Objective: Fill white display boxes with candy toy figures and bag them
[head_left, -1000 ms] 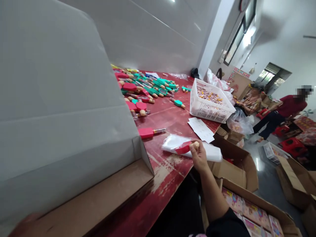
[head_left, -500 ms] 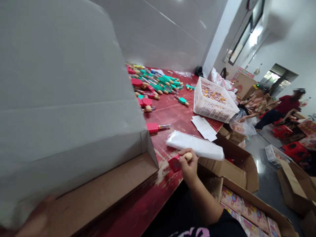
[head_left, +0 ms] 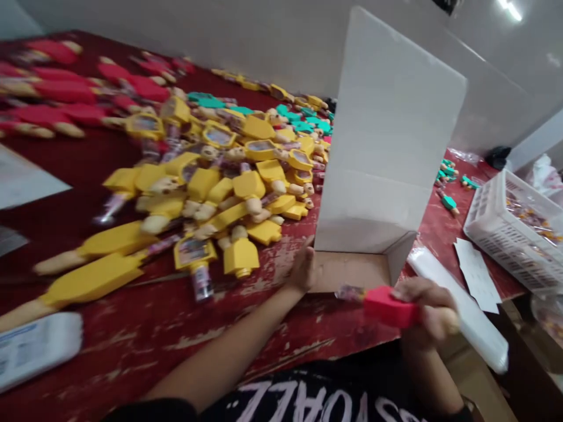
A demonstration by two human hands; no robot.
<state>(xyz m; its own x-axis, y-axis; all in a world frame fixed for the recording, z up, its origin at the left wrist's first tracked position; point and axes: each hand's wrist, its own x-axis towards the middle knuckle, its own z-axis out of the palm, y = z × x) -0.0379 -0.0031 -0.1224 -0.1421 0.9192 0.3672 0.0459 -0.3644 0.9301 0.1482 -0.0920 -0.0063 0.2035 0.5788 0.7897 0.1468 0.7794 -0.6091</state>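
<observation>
An open box [head_left: 387, 170] with a tall white panel stands on the red table. My left hand [head_left: 303, 268] is at the box's left side, its fingers wrapped round the edge. In my right hand [head_left: 428, 308] is a red toy [head_left: 389, 306] with a pale round-ended handle; its clear tip points left, in front of the box opening. Many yellow toys [head_left: 248, 184] lie heaped left of the box, with green toys [head_left: 308, 120] behind them. Red toys [head_left: 65, 91] are spread at the far left.
Right of the box lies a roll of clear plastic bags [head_left: 461, 310], beside white paper [head_left: 477, 275]. A white basket [head_left: 512, 234] of small packets stands at the table's right end. A white packet [head_left: 39, 346] lies at the lower left. Cardboard shows below the table's right edge.
The view has swung left, bringing the yellow heap into sight. The box appears farther off and more upright. My right hand has brought the red toy nearer the box opening.
</observation>
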